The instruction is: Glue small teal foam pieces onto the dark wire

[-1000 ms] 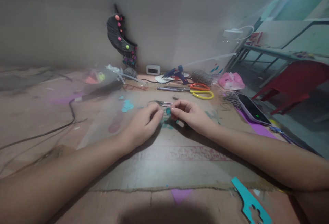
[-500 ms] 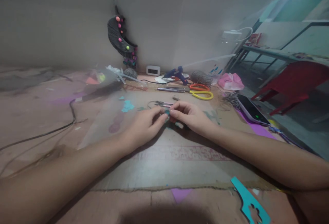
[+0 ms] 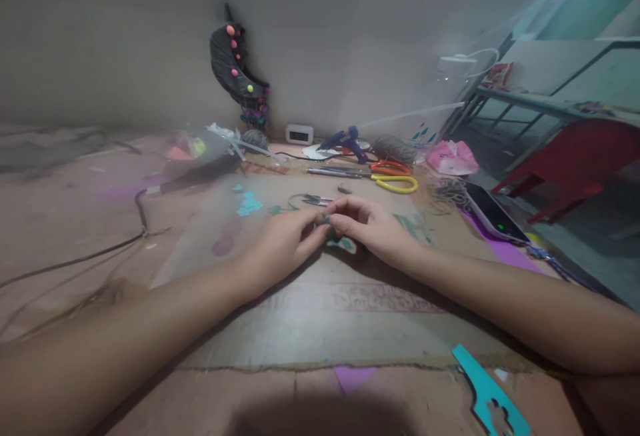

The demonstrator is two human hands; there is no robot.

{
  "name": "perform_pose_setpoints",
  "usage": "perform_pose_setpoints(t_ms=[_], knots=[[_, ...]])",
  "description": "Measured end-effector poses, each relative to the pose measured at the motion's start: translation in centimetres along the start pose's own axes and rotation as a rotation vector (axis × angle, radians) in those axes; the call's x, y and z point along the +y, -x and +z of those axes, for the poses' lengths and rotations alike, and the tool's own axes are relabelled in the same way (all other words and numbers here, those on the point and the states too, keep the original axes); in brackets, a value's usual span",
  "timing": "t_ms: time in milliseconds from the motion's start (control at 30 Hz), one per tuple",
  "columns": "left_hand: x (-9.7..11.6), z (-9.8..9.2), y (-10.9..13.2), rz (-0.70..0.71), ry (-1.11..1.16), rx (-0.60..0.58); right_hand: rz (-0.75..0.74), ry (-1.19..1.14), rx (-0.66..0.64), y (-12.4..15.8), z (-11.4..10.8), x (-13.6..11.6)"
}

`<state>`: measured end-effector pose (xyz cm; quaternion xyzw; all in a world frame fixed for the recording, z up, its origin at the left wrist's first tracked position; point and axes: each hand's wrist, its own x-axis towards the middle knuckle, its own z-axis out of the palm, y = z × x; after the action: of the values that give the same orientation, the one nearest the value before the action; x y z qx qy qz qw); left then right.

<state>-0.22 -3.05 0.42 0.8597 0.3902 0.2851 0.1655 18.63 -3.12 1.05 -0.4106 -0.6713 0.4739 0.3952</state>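
Observation:
My left hand (image 3: 295, 236) and my right hand (image 3: 364, 223) meet over the middle of a cardboard sheet (image 3: 300, 336). Both are closed, fingertips pinching a small teal piece (image 3: 327, 219) between them. Fingers cover most of it, so its exact kind does not show. Just beyond the fingertips lie small snips (image 3: 316, 200) with metal blades. Pale teal scraps (image 3: 249, 204) rest to the left of my left hand. Farther back are large scissors (image 3: 385, 177) with one orange and one yellow handle loop.
A blue glue gun (image 3: 346, 143), a small white clock (image 3: 299, 134) and grey yarn (image 3: 395, 149) stand along the wall. A phone (image 3: 493, 213) lies at the right. A cut turquoise sheet (image 3: 487, 389) is at the front right. A black cord (image 3: 100, 256) crosses the left side.
My fingers have shifted slightly around the small teal piece, and both hands still hold it. The whole view has moved a little; the other things lie where they were.

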Motion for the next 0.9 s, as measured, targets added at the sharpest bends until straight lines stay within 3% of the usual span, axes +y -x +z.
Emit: perform_pose_setpoints(t_ms=[900], knots=[[0.01, 0.00, 0.09, -0.023, 0.004, -0.003, 0.007, 0.034, 0.023, -0.05, -0.03, -0.01]])
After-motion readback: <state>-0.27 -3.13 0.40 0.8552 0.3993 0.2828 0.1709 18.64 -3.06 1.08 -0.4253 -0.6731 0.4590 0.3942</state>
